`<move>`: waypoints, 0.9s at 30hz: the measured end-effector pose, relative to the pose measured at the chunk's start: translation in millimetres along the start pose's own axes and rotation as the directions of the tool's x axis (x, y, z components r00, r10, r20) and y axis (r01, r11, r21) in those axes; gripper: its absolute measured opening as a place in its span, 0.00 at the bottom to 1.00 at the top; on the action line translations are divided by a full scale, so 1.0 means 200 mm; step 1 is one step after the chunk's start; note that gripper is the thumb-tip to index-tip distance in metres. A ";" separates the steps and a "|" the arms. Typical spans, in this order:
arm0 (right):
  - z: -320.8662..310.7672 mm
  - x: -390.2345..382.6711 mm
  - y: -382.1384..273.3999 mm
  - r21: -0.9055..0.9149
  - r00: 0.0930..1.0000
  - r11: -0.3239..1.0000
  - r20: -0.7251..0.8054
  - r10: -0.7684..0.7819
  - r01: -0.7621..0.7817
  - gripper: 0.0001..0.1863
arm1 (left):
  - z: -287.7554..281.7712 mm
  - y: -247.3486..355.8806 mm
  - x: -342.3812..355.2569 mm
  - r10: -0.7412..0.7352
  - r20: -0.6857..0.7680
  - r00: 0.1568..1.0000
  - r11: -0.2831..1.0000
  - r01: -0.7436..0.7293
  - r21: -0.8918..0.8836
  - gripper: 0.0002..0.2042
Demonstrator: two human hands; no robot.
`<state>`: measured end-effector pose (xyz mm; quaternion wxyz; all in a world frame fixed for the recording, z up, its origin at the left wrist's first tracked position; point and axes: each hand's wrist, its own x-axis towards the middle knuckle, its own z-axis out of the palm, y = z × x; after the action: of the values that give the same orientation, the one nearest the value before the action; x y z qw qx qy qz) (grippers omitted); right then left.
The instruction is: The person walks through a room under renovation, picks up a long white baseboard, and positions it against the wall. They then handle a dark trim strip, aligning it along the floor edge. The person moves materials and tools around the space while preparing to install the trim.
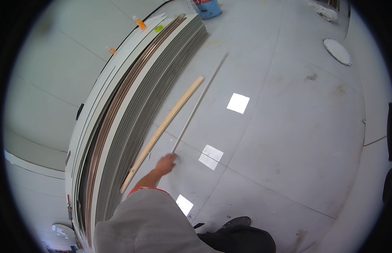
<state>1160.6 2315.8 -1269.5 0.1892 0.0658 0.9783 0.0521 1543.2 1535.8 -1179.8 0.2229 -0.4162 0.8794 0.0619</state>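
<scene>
My left hand (165, 164), somewhat smeared by motion, reaches from the lower edge and holds the near end of a long thin pale metal bar (199, 102) that slants away over the grey floor. A wooden batten (170, 116) lies just left of the bar, roughly parallel to it, beside a long leaning stack of boards (137, 105) with pale, brown and grey edges. My right hand does not show.
Orange bottles (140, 23) and a green tape roll (158, 28) sit along the stack's top. A blue bucket (210, 12) stands beyond it. An oval white object (337, 51) is at the upper right. My shoe (240, 221) shows at the bottom.
</scene>
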 end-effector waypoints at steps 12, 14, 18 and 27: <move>0.04 0.13 -0.12 -0.012 0.998 0.999 0.054 0.039 -0.039 0.27 | -0.14 -0.42 0.43 -0.444 -0.268 0.855 0.896 0.417 -0.152 0.21; 0.10 0.13 -0.11 0.152 0.993 0.982 -0.032 -0.111 0.114 0.26 | -0.09 -0.24 0.56 -0.111 -0.286 0.952 0.983 0.063 -0.171 0.20; 0.18 0.32 -0.30 -0.077 0.987 0.995 0.150 -0.050 0.062 0.24 | 0.48 -1.11 0.39 -0.296 -0.200 0.934 0.945 0.256 -0.201 0.21; -0.06 0.18 -0.41 0.187 0.946 0.931 -0.030 0.323 -0.312 0.13 | -0.01 -0.45 0.62 -0.104 -0.438 0.893 0.992 0.060 -0.114 0.21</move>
<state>1114.7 2240.2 -1281.2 0.1421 0.2385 0.9607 -0.0047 1542.4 1389.7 -1226.1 -0.0011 -0.4665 0.8845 -0.0009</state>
